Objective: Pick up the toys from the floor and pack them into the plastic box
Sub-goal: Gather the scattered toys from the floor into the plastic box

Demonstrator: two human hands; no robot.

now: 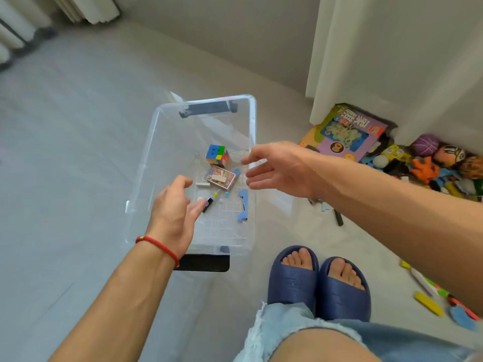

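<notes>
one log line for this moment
hands: left open, right open, both empty over box | in box: cube, card pack | toy pile on floor

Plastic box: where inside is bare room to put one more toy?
The plastic box has bare floor at the far end, between the dark handle and the puzzle cube, and at the near end. The middle is crowded: card box, blue pieces, both hands above.

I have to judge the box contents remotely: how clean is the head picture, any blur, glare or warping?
Head view: strong wide-angle bending at the edges; soft, even daylight with faint shadows; the plastic box walls show pale reflections; both hands are slightly motion-blurred; the puzzle cube is readable, the smaller pieces soft.
</notes>
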